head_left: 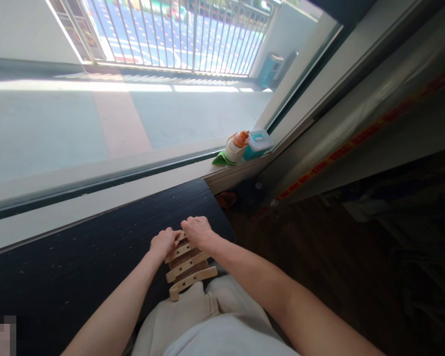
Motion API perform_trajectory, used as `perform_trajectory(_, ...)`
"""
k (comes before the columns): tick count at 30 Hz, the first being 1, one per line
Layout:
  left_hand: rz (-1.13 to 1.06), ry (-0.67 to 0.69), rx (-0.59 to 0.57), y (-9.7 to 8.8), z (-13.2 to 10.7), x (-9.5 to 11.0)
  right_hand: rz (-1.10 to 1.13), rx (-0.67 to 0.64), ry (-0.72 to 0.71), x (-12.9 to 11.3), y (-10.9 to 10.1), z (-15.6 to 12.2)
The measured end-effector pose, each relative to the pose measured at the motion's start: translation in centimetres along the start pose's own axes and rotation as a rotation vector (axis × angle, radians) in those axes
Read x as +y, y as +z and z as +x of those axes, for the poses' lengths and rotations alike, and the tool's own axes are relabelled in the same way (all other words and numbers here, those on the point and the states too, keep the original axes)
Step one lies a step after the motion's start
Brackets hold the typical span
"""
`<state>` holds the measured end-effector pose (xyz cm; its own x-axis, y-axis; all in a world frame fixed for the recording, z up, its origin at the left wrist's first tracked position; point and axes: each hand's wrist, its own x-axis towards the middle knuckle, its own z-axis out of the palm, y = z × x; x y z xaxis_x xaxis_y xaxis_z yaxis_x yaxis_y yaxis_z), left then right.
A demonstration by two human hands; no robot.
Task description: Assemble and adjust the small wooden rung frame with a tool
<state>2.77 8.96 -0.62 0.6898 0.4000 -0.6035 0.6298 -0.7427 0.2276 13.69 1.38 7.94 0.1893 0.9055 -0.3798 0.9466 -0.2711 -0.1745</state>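
Left hand (165,243) and right hand (197,232) grip far end of brown strip with pale wooden slats (188,267). Slack fingers could let it slip toward lap (185,314), nearer than hands.

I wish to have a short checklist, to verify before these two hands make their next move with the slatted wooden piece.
1. Left hand at the far end of the slatted wooden piece: ok.
2. Right hand at the same end: ok, fingers curled.
3. Exact fingertip grip: cannot tell, the hands hide it.
4. Piece lying wholly over the black table: not ok, its near end reaches over the trousers.
5. Bottle and box apart from the hands: ok, both stand on the windowsill.
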Motion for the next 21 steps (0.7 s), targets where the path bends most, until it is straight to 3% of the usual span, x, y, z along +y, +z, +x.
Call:
perform_trajectory(10,-0.016,0.01,-0.016,-0.2,0.0,0.0,0.005,-0.1,0.107,0.8,0.9,0.6)
perform_trajectory(17,0.004,-0.01,0.0,-0.6,-0.7,0.3,-0.076,-0.1,-0.079,0.7,-1.0,-0.1)
perform_trajectory(21,0.001,-0.011,-0.001,-0.7,-0.9,0.3,-0.078,-0.141,-0.026,0.8,-0.3,0.5)
